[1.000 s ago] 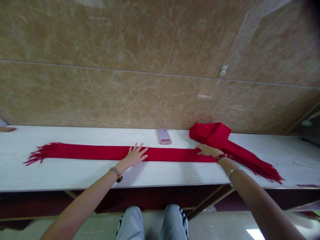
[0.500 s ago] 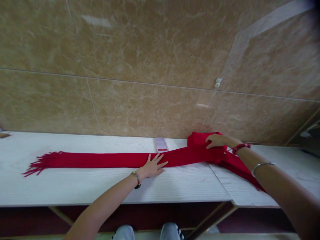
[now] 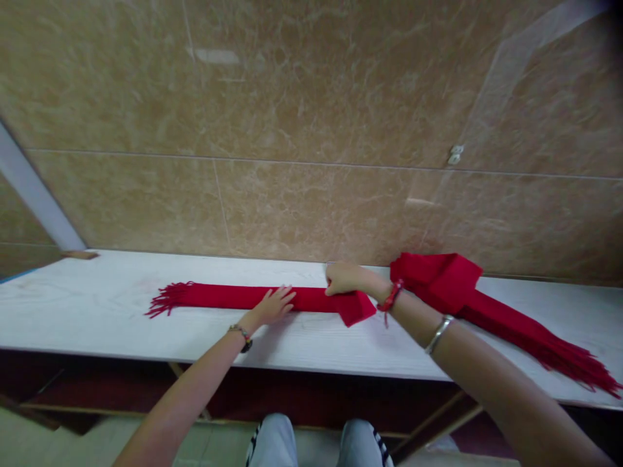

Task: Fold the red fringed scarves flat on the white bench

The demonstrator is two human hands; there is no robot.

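A red scarf [image 3: 228, 296] lies lengthwise on the white counter [image 3: 121, 337], its fringe at the left. My left hand [image 3: 275, 305] rests flat on its middle with fingers spread. At the right end the cloth is turned over, and a slanted flap [image 3: 357, 309] sticks out past the lower edge. My right hand [image 3: 344, 277] is closed on the cloth at the upper edge, just above this fold; its fingertips are partly hidden. Beyond my right wrist lies a second red scarf [image 3: 442, 279], loosely bunched against the wall, with its fringed end trailing down to the right.
A brown marbled wall [image 3: 292, 207] rises along the counter's back edge. A small wooden piece [image 3: 80, 255] lies at the far left corner. Dark shelves [image 3: 292, 395] sit under the counter, and my knees [image 3: 277, 434] are just below the front edge.
My right hand has moved left from near the bunched scarf, bringing the long scarf's right end back over itself. The strip is now shorter. The phone seen earlier no longer shows.
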